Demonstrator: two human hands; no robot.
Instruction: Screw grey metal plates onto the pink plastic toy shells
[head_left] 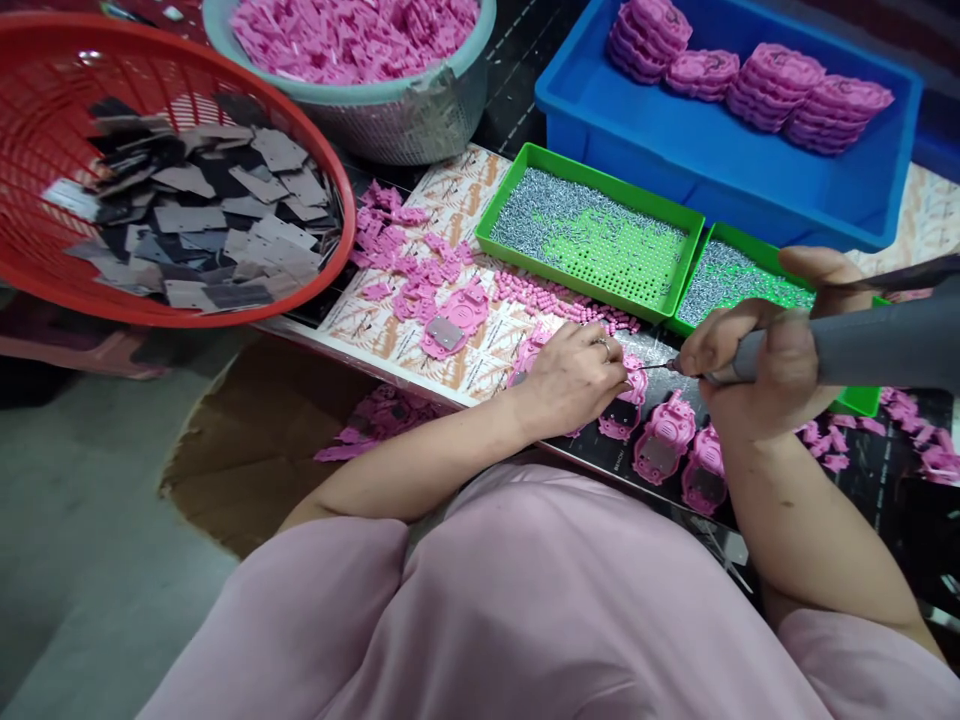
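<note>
My right hand [757, 365] is wrapped round a grey electric screwdriver [870, 345] whose thin bit points left. The bit tip meets the fingers of my left hand [574, 375], which are pinched on a pink plastic shell [634, 385] lying on the table. Several more pink shells [664, 445] with grey plates inside lie just in front of my right hand. Another pink shell with a grey plate [450, 325] rests further left among small pink parts [405, 255].
A red basket [315, 150] holds grey plates [202, 215]. A grey bowl [420, 105] holds pink pieces. Two green trays [525, 165] [750, 250] hold small screws. A blue bin [675, 150] contains stacked pink shells [772, 85]. A cardboard box [255, 440] sits below the table edge.
</note>
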